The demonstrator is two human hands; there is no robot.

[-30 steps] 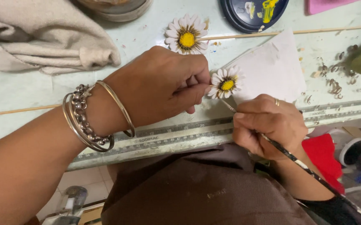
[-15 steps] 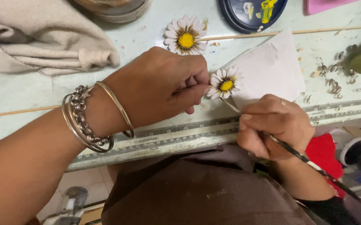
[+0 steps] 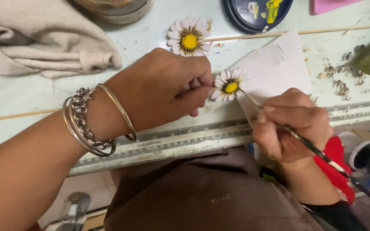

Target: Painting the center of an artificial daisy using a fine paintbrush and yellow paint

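My left hand (image 3: 163, 87), with silver bracelets on the wrist, pinches a small white daisy with a yellow centre (image 3: 229, 85) just above the table's front edge. My right hand (image 3: 291, 124) grips a thin paintbrush (image 3: 317, 149) whose tip touches the right side of that flower's centre. Under the flower lies a white sheet of paper (image 3: 279, 68). A second, finished-looking daisy (image 3: 188, 38) on a wooden skewer (image 3: 330, 30) lies further back on the table.
A beige cloth (image 3: 35, 34) is bunched at the back left. A dark round palette with yellow paint (image 3: 257, 13) sits at the back. A bare skewer (image 3: 22, 114) lies at left. Red cloth and small jars (image 3: 364, 154) sit below the table edge at right.
My right hand has slid slightly to the right along the table edge while the brush tip stays at the flower. My left hand holds still.
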